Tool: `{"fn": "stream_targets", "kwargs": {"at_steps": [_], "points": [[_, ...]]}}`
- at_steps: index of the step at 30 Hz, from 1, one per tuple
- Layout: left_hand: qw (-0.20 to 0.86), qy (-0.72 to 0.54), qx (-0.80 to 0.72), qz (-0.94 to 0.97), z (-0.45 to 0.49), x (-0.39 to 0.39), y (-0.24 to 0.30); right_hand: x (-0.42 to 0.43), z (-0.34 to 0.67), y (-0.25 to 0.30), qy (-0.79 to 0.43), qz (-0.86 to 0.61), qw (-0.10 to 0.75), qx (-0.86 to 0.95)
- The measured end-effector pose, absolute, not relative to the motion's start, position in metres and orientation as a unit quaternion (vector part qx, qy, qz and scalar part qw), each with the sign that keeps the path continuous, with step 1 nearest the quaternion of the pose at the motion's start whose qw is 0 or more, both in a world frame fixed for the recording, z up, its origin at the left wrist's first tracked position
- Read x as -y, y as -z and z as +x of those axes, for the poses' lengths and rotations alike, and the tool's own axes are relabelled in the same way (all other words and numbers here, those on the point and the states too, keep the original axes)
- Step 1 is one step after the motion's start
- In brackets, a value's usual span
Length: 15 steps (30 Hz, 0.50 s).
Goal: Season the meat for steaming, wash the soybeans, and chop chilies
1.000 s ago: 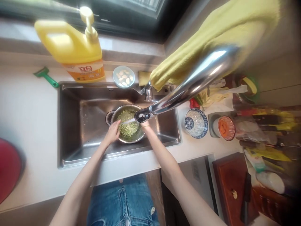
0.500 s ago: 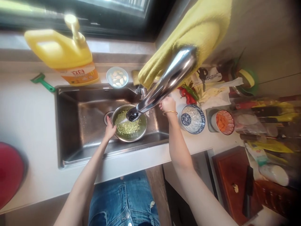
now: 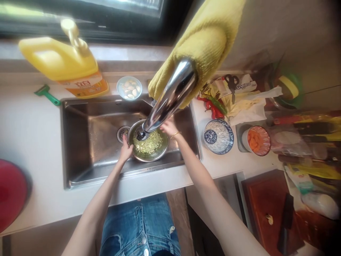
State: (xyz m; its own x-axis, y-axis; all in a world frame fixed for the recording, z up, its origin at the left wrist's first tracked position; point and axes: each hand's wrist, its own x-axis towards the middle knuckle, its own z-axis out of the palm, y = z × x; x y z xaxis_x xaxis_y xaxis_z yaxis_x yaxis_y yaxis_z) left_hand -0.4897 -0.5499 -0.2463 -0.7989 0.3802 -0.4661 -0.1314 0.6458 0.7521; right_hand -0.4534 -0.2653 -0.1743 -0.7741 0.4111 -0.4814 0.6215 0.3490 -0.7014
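A round metal bowl [image 3: 149, 159] rests in the sink [image 3: 90, 142], holding many small pale green pieces [image 3: 149, 143] in liquid. My left hand [image 3: 126, 150] grips its left side, thumb at the rim and fingers along the outer wall. At the right rim is my right hand [image 3: 169, 127], its fingers stretched toward the bowl; the tap partly covers them, and whether they touch the rim I cannot tell. The chrome tap [image 3: 170, 96] reaches over the bowl, its spout end above the pieces. A yellow cloth [image 3: 199, 49] hangs over the tap's upper part.
Behind the sink stand a yellow detergent jug [image 3: 64, 67] and a small bowl of garlic cloves [image 3: 129, 88]. A green peeler [image 3: 48, 95] lies left. To the right are peppers [image 3: 213, 106], a patterned bowl [image 3: 218, 137], a bowl of orange pieces [image 3: 257, 140] and a knife [image 3: 286, 217] on a board [image 3: 261, 199].
My right hand has moved left from near the tap's base to the bowl's right rim. The thin water stream from the spout no longer shows. My left hand stays on the bowl.
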Motion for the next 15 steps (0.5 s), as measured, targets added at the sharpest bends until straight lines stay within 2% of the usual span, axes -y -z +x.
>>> {"fn": "stream_targets", "kwargs": {"at_steps": [6,9,15], "points": [[0.3,-0.443,-0.842,0.071,-0.487,0.557,0.257,0.328,-0.442,0.252,0.235,0.28,0.218,-0.905],[0.294,-0.434,-0.848,0.08,-0.488,0.559,0.263,0.347,-0.446,0.271,0.216,0.227,0.258,-0.914],[0.302,-0.412,-0.855,0.089,-0.486,0.557,0.266,0.374,-0.439,0.284,0.166,0.17,0.276,-0.931]]}}
